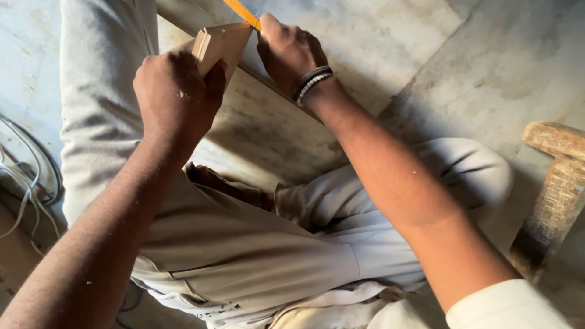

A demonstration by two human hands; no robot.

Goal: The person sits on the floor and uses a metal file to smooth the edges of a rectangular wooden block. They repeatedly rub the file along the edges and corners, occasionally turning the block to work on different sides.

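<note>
Gripping a small wooden block (219, 45) in my closed left hand (177, 97), my right hand (286, 52) pinches an orange pencil (242, 13) just beside it.

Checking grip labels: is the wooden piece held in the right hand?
No, the left hand grips the wooden piece; the right hand holds an orange tool.

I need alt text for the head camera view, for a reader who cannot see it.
The left hand grips a small pale wooden block while the right hand holds a thin orange pencil-like stick against its top edge. Below lie light trousers and a grey stone floor.
</note>
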